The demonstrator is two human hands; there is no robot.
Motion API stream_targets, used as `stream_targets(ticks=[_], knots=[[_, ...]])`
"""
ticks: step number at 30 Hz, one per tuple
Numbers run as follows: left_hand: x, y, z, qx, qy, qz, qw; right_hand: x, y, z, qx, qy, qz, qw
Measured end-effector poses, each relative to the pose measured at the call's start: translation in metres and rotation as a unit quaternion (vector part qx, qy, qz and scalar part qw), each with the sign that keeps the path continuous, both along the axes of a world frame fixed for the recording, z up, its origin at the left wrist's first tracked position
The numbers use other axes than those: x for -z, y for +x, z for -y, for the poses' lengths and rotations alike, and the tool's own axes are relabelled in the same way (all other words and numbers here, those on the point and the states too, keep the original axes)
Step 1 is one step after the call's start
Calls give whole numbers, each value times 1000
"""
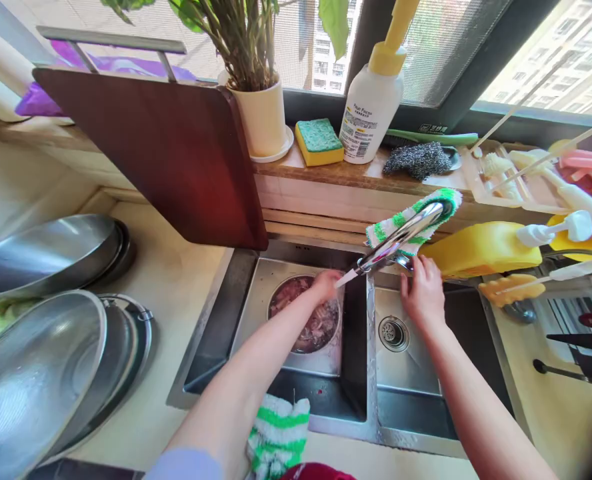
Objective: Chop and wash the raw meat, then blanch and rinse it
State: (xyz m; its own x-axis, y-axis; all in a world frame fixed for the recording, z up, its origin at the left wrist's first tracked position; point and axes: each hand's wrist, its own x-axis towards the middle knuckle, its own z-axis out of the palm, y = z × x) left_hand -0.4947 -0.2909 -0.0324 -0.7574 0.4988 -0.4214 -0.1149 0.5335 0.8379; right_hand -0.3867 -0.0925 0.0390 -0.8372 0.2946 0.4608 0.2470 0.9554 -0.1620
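Note:
My left hand (325, 284) reaches into the left sink basin, fingers curled down over a metal bowl (306, 313) of reddish meat pieces in water. A chrome faucet (401, 240) swings over the bowl, and water runs from its tip onto that hand. My right hand (423, 291) rests at the faucet's base with fingers closed on the handle. A green and white cloth (441, 200) is draped over the faucet's top.
A dark wooden cutting board (156, 147) leans at the back left. Steel bowls and lids (51, 347) are stacked on the left counter. The sill holds a plant pot (263, 117), sponge (319, 141), soap bottle (371, 107), scourer (419, 160). Another striped cloth (279, 433) hangs on the front edge.

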Motion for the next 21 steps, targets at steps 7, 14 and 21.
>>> stream_targets(ticks=[7, 14, 21], knots=[[-22, 2, 59, 44, -57, -61, 996, 39, 6, 7, 41, 12, 57, 997], [26, 28, 169, -123, -219, -46, 967, 45, 21, 27, 57, -77, 34, 995], [77, 64, 201, -183, -203, 92, 958, 97, 4, 133, -56, -228, 186, 954]])
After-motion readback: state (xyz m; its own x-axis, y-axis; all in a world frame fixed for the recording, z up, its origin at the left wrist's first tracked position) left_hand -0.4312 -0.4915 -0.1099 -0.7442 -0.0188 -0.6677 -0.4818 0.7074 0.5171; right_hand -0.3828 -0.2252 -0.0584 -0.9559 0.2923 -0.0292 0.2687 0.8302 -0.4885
